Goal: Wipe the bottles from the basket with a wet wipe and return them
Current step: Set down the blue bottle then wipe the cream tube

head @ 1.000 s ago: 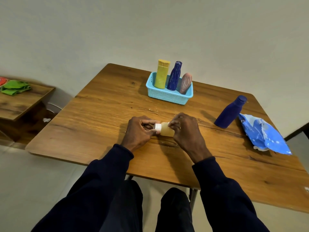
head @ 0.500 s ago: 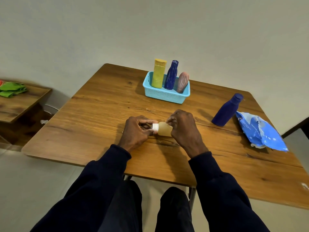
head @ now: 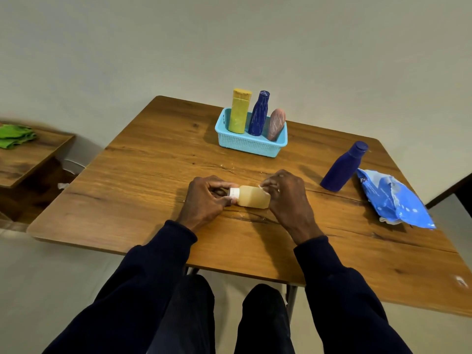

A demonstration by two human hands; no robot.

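Beyond both hands, toward the far edge of the wood surface (head: 153, 175), sits a light-blue mesh basket (head: 251, 145) w/ three bottles in it: a yellow bottle (head: 240, 111) at its left end, a blue patterned bottle (head: 258, 114) in the middle, and a pink bottle (head: 276, 125) leaning at the right end. Out to the right of the right hand (head: 288, 195) & a bit further away, a dark-blue bottle (head: 342, 167) stands alone on the surface. Just beyond it, on the side away from the hand, lies a crumpled blue wipe pack (head: 393, 200); can't tell if pack & bottle touch. Well off to the left of the left hand (head: 204, 200), a lower side table (head: 30, 159) carries a green cloth (head: 15, 135). The small beige bottle (head: 254, 197) lies on its side on the surface btwn the two hands, its white cap (head: 234, 193) pointing at the left hand. The left hand has thumb & fingers curled round that cap, pinching it, w/ the back of the hand up. The right hand is knuckles-up, its fingers bent down over the bottle's base end, which they hide. They pinch a scrap of white wet wipe (head: 263, 188) against the bottle's upper side, w/ most of the wipe hidden under the fingers. Both forearms, in dark sleeves, reach fwd over the near edge of the surface, roughly parallel, wrists low.
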